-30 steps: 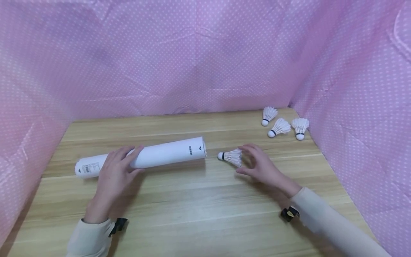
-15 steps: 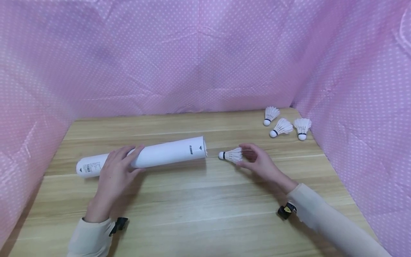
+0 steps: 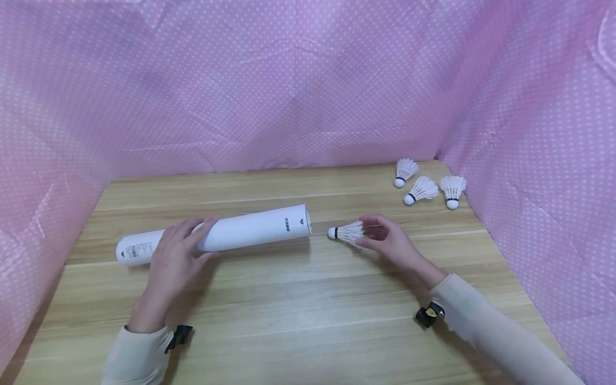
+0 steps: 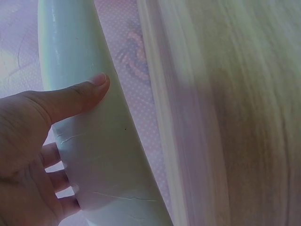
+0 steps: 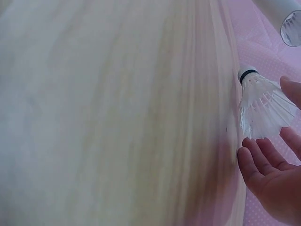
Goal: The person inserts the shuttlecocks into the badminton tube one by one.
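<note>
In the head view a long white shuttlecock tube [image 3: 257, 230] lies slanted across the left half of the table, its right end raised a little and facing the right hand. My left hand [image 3: 175, 256] grips it near the middle; the left wrist view shows the thumb [image 4: 82, 96] across the tube [image 4: 94, 146]. Just off that right end is a white shuttlecock [image 3: 347, 233], cork toward the tube. My right hand [image 3: 392, 240] pinches its feather skirt between thumb and fingers. In the right wrist view the shuttlecock [image 5: 263, 103] points its cork toward the tube's end [image 5: 291, 29].
Three more shuttlecocks, one on the left [image 3: 406, 172], one in the middle [image 3: 422, 190] and one on the right [image 3: 452, 191], lie at the table's back right corner. Pink dotted cloth [image 3: 293, 96] hangs around the wooden table [image 3: 289, 321].
My right thumb and fingers have drawn in from a wide spread to the shuttlecock's skirt. The left hand and the tube have hardly moved.
</note>
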{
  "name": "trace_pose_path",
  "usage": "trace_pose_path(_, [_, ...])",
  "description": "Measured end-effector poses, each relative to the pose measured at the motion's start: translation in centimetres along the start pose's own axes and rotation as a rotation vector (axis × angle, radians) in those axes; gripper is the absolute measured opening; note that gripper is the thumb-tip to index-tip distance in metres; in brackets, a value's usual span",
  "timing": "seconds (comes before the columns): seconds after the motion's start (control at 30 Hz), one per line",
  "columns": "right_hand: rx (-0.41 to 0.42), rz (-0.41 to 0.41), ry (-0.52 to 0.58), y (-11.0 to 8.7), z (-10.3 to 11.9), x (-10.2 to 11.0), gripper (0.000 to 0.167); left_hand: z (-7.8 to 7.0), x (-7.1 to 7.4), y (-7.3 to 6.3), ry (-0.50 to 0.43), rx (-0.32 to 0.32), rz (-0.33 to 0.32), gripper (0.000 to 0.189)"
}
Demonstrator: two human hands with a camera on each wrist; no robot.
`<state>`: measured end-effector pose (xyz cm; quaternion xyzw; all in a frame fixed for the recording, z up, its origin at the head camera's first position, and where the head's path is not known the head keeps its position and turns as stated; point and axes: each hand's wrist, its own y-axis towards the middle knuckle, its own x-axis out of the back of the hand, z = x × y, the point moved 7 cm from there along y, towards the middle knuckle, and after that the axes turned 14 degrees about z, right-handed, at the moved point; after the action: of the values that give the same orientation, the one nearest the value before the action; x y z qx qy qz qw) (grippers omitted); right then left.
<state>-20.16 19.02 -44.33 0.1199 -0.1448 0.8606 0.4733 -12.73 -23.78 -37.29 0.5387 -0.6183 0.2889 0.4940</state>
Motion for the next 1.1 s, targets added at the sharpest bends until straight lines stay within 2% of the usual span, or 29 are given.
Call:
trace_pose_path(0.23, [-0.026, -0.017, 0.065, -0.3, 0.1, 0.5, 0.057, -0.2, 0.1, 0.0, -0.001, -0.017, -0.002, 0.086])
trace_pose_path(0.43, [0.053, -0.031, 0.039, -0.5, 1.4, 1.0, 0.052, -0.4, 0.1, 0.0, -0.002, -0.026, -0.006, 0.086])
trace_pose_path(0.67, [0.108, -0.036, 0.096, -0.5, 3.4, 1.2, 0.049, -0.7, 0.1, 0.2, -0.001, -0.050, -0.006, 0.084])
trace_pose_path(0.9, [0.174, -0.009, 0.113, -0.3, 5.1, 0.7, 0.048, -0.9, -0.1, 0.2, 0.001, -0.053, 0.008, 0.082])
trace_pose_path(1.1, [0.184, 0.019, 0.113, 0.1, 5.9, -0.2, 0.048, -1.2, -0.2, 0.3, 0.004, -0.069, 0.008, 0.081])
